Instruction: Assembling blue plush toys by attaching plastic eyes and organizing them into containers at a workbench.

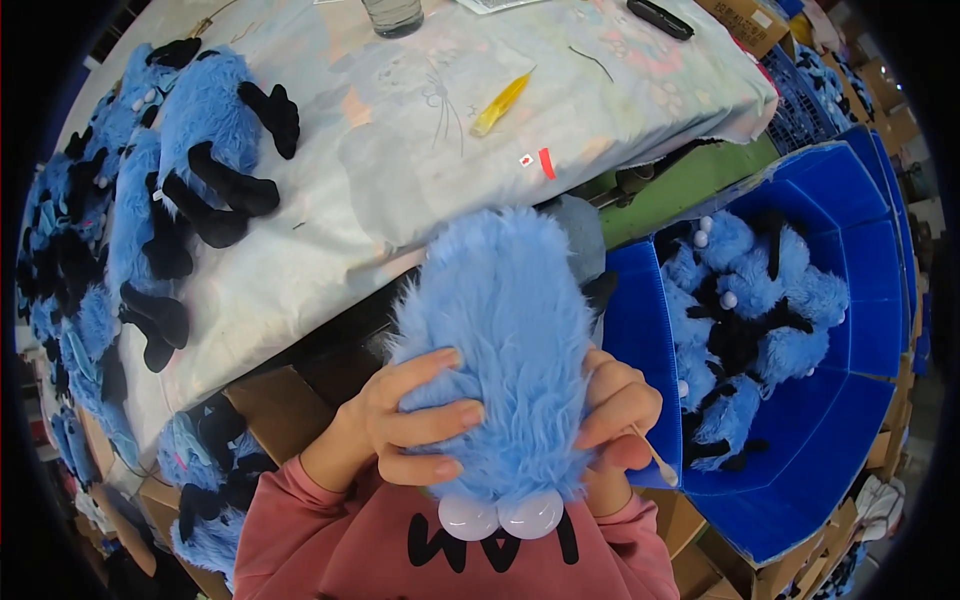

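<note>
a blue furry toy (500, 340) is held up at the lower middle of the frame, its two round white eyes (468, 516) at the end nearest the person's pink top (340, 550). the left hand (415, 422) grasps the toy's left side, fingers spread across the fur. the right hand (615, 408) grips the right side, and a thin, pale stick (655, 455) juts out from it toward the lower right.

across the top of the frame runs a counter (345, 215) covered in a patterned cloth. on it are a clear cup (392, 16), a slim yellow tool (502, 103), a red strip (547, 163) and, at the upper right, a black object (660, 18). more blue toys with black limbs (212, 110) are heaped at the left of the frame. at the right, a blue bin (800, 490) holds several similar toys (770, 275).
</note>
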`<state>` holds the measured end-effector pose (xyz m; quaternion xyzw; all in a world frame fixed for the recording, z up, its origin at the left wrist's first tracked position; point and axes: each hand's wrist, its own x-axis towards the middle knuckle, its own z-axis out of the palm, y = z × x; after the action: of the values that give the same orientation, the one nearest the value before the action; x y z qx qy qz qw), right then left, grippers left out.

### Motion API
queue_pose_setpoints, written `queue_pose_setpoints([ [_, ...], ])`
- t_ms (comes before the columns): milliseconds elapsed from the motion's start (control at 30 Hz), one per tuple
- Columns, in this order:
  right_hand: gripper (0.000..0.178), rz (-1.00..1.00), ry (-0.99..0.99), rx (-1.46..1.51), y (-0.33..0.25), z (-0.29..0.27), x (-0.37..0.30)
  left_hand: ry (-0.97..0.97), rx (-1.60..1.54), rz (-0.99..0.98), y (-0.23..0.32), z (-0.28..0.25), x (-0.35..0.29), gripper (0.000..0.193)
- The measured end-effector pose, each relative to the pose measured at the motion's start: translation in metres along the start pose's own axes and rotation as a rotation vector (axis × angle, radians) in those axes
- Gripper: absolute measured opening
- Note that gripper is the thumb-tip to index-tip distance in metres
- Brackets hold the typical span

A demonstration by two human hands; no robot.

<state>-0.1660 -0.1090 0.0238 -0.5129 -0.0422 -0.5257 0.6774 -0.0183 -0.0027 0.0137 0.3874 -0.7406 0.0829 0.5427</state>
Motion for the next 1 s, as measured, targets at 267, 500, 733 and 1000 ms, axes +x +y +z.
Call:
queue_pose_setpoints([
  [267,0.044,-0.028,0.121,-0.199,-0.017,-0.005,0.017,0.319,0.190,-0.569,-0.021,-0.076,0.029,0.053],
  [500,0.031,0.070,0.518,-0.870,-0.091,-0.112,0.030,0.548,0.024,-1.021,-0.091,-0.173,0.127,0.044],
  [733,0.031,0.294,0.575,-1.344,-0.097,-0.212,0.013,0.138,0.753,-1.352,-0.259,-0.265,0.105,0.071],
  [1000,0.034,0.971,0.470,-1.641,-0.028,-0.330,-0.064,-0.323,1.001,-0.428,-0.232,-0.180,0.136,0.044],
])
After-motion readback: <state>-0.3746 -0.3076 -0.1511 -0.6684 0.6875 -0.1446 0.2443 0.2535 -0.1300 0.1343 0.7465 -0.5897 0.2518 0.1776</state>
